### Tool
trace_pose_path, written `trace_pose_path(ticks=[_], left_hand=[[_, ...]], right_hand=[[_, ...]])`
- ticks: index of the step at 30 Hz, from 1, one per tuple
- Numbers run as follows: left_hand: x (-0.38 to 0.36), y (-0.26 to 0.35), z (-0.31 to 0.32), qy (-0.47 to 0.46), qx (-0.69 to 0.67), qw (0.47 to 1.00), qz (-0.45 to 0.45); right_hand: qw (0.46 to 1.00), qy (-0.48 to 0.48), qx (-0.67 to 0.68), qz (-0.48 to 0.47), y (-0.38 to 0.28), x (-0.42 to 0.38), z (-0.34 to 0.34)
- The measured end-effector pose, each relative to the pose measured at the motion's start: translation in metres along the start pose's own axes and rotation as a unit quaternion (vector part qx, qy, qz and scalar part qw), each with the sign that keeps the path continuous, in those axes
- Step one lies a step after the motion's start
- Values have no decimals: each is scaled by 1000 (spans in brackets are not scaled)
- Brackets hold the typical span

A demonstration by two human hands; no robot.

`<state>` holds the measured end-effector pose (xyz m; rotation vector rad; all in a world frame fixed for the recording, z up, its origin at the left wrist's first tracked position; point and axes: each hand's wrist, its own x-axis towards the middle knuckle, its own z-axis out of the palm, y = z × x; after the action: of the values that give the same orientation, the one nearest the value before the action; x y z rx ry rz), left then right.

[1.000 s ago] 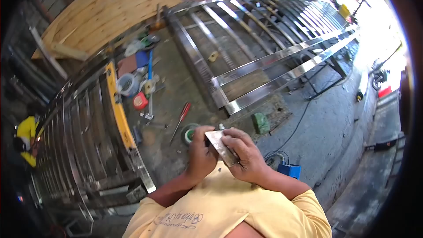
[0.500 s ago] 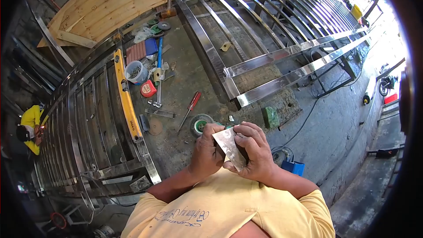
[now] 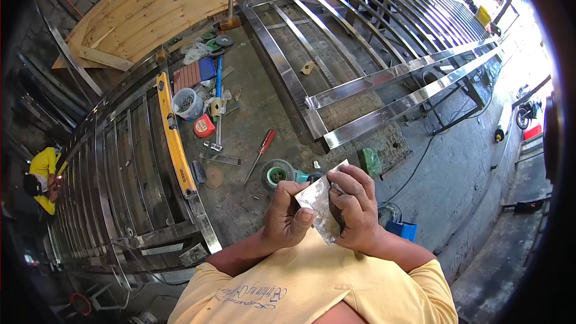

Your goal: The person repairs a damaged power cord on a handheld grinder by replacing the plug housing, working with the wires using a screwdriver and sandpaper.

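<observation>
At the near side, 1 shiny metal plate (image 3: 322, 207) is held between the left hand (image 3: 288, 213), fingers clamped on its left edge, and the right hand (image 3: 355, 204), fingers clamped on its right. Farther lies 1 angle grinder (image 3: 278, 174), right of 1 red-handled screwdriver (image 3: 261, 153).

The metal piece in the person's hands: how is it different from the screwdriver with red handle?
The metal piece is held between the left hand and right hand; the screwdriver lies on the worktop.
The metal piece has a broad, flat face; the screwdriver is long and thin.
The metal piece is silvery; the screwdriver is red-handled.
</observation>
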<state>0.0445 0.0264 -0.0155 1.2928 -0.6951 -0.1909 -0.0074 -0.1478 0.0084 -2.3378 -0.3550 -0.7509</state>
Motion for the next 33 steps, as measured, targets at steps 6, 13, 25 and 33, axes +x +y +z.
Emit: trace_pose_path(ticks=[6,13,25,33], left_hand=[[3,-9,5,38,10,999,11],[3,-14,6,67,54,996,24],[15,-9,4,107,43,990,82],[10,-10,7,131,2,990,52]], right_hand=[[1000,-10,1,12,-1,6,-5],[1000,2,25,8,-1,7,0],[999,30,-7,-11,-1,17,3],[998,40,-21,-32,4,19,11]])
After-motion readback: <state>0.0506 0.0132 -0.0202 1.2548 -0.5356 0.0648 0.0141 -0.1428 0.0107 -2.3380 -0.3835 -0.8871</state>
